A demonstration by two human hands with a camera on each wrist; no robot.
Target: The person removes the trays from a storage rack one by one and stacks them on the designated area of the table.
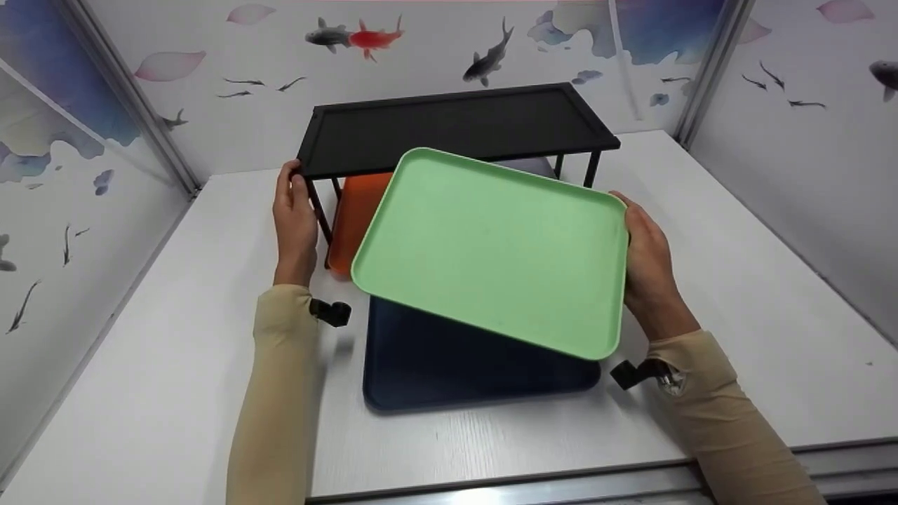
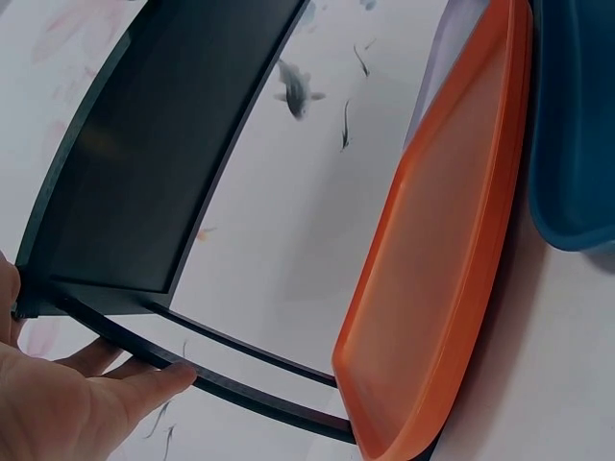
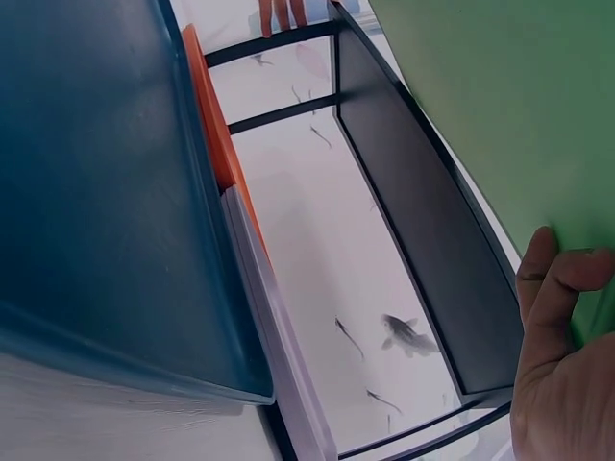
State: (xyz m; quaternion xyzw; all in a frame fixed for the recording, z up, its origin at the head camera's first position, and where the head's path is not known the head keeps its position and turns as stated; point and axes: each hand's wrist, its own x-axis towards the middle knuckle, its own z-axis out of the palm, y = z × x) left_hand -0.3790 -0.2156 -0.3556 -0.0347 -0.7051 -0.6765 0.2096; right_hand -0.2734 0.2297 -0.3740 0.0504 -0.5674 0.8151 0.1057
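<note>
My right hand [image 1: 649, 263] grips the right edge of a light green tray [image 1: 491, 252], fingers beneath it. The tray is raised and tilted, its left end overlapping the front of a black two-legged-end rack [image 1: 456, 126] in the head view. At the rack's front left corner, my left hand [image 1: 295, 224] holds the top and the leg, as the left wrist view also shows. An orange tray [image 2: 432, 240] lies under the rack on the left, with a lavender tray [image 3: 279, 336] beside it. A dark blue tray [image 1: 477, 372] lies in front, partly hidden below the green one.
The white tabletop [image 1: 168, 351] carries everything. Walls painted with fish [image 1: 487, 59] enclose it at the back and both sides. A metal rail [image 1: 561, 487] runs along the front edge. Small black cameras sit on both wrists.
</note>
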